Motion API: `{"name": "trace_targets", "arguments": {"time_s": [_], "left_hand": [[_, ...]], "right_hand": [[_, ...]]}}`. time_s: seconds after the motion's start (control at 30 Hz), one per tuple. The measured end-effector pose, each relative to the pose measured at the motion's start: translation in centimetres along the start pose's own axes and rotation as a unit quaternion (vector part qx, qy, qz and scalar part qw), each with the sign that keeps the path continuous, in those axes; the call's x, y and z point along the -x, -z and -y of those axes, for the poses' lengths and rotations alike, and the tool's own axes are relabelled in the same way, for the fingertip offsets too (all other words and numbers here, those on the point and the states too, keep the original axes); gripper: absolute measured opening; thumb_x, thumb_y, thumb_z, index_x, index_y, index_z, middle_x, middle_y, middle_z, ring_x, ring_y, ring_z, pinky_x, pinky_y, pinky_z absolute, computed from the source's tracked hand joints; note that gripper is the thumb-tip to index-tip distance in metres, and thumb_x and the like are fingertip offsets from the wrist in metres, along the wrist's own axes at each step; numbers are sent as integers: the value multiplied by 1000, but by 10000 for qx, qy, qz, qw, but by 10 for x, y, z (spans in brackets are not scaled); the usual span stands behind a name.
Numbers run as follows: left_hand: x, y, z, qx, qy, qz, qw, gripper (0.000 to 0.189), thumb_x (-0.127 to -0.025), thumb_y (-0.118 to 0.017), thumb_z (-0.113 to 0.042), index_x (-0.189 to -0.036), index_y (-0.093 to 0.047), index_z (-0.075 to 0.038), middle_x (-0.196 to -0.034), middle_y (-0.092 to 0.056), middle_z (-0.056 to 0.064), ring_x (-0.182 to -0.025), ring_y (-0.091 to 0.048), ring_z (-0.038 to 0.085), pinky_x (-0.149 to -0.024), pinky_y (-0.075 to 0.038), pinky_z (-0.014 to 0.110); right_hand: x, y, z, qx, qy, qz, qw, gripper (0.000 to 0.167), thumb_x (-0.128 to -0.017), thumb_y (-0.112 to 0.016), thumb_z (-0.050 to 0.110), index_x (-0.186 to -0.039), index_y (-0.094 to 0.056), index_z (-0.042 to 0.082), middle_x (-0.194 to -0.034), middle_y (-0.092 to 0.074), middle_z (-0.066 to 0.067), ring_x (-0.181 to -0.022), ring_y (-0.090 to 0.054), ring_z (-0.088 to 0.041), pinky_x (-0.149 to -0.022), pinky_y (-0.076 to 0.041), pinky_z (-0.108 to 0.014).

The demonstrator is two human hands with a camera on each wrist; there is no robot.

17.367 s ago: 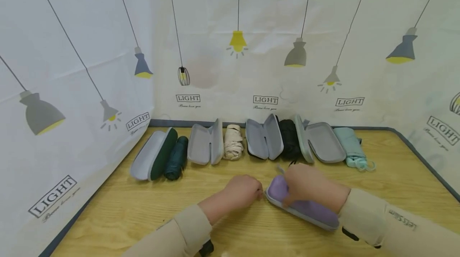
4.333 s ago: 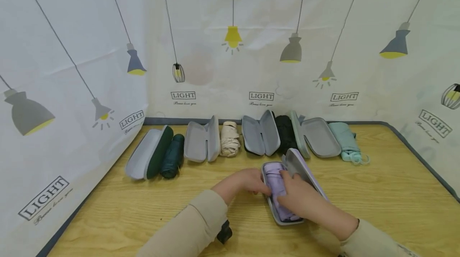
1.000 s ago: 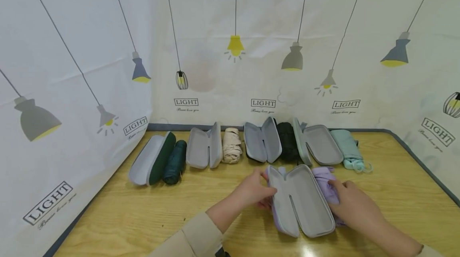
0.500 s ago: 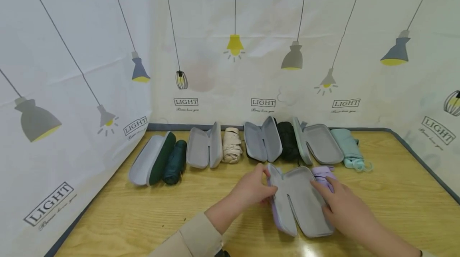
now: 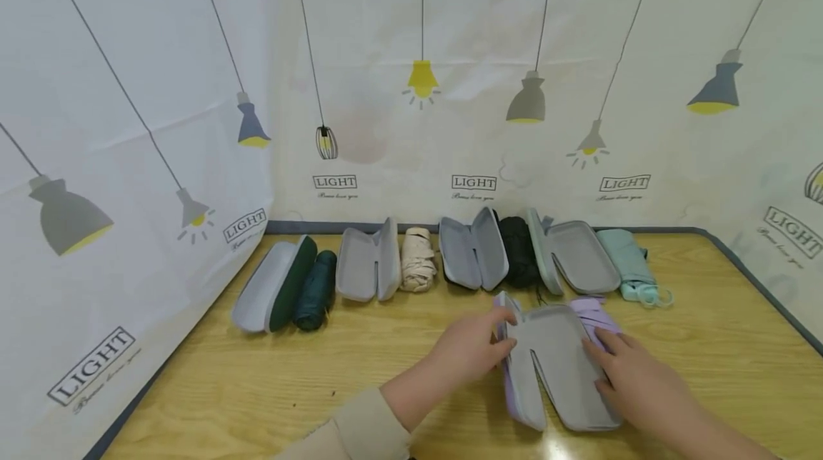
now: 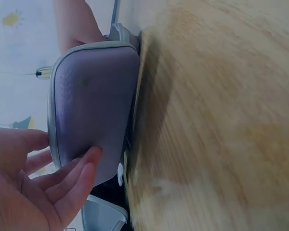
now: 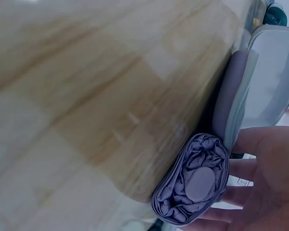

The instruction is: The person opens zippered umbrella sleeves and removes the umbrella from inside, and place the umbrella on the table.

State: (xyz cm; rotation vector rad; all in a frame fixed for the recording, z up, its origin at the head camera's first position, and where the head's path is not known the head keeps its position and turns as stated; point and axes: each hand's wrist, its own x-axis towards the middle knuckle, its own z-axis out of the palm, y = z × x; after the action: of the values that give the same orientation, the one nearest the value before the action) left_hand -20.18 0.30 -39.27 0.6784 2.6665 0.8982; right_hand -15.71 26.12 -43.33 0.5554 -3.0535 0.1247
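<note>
A purple zip case (image 5: 572, 367) with grey lining lies unzipped and spread wide on the table, in front of the back row. My left hand (image 5: 472, 346) pinches the rim of its left half, thumb inside; the left wrist view shows fingers (image 6: 70, 187) against its purple outer shell. Right beside the case lies a folded purple umbrella (image 5: 593, 313), its round end (image 7: 201, 184) facing the right wrist camera. My right hand (image 5: 643, 374) rests its extended fingers on the case's right rim and the umbrella, partly covering both.
Along the table's back stand open cases, each with a folded umbrella: dark green case (image 5: 289, 285) and umbrella (image 5: 315, 292), grey case (image 5: 369, 260) and beige umbrella (image 5: 418, 260), black-edged case (image 5: 472, 249) and black umbrella (image 5: 518, 253), mint case (image 5: 584, 256) and mint umbrella (image 5: 624, 260).
The purple case was closed at first, then open with the umbrella inside; now the umbrella lies to its right. Over the last second, case, umbrella and both hands have shifted slightly right.
</note>
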Motion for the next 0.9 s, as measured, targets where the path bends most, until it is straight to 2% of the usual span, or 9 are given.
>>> {"name": "trace_targets", "arguments": {"time_s": [0.13, 0.33, 0.53, 0.77, 0.9], "left_hand": [[-1, -5, -5, -456, -298, 250, 9982, 24, -98, -61, -32, -118, -65, -21, -77, -61, -14, -64, -54, -1, -58, -43, 20], [-5, -13, -16, -818, -529, 587, 9935, 37, -95, -62, -42, -127, -60, -23, -81, -61, -17, -69, -53, -3, -60, -44, 19], [-11, -24, -25, -1001, -553, 812, 9901, 50, -89, -64, -54, -131, -55, -28, -87, -59, -20, -73, -53, -6, -62, -44, 18], [-17, -37, -35, -1222, -634, 924, 9862, 63, -81, -68, -62, -134, -51, -31, -104, -61, -21, -84, -54, -8, -66, -45, 18], [-24, -48, -43, -1284, -585, 978, 9851, 72, -74, -72, -66, -134, -48, -35, -103, -58, -25, -83, -53, -10, -64, -44, 18]], "right_hand": [[7, 0, -12, -60, -48, 44, 10000, 51, -79, -80, 19, -124, -64, 0, -130, -54, -28, -115, -50, -51, -87, -45, -61], [16, 1, -29, -141, -157, -7, 9998, 50, -77, -81, 17, -122, -66, 2, -126, -57, -27, -114, -51, -50, -85, -46, -60], [25, 1, -44, -42, -309, 63, 9995, 50, -76, -82, 19, -121, -67, 3, -122, -59, -27, -110, -54, -48, -83, -47, -59], [41, -3, -67, 29, -251, -160, 9996, 50, -75, -83, 20, -118, -67, 1, -119, -60, -28, -105, -56, -49, -84, -46, -60], [48, -3, -84, 24, -219, -161, 9996, 50, -74, -83, 19, -117, -67, -1, -116, -59, -33, -100, -58, -50, -81, -47, -60]]}}
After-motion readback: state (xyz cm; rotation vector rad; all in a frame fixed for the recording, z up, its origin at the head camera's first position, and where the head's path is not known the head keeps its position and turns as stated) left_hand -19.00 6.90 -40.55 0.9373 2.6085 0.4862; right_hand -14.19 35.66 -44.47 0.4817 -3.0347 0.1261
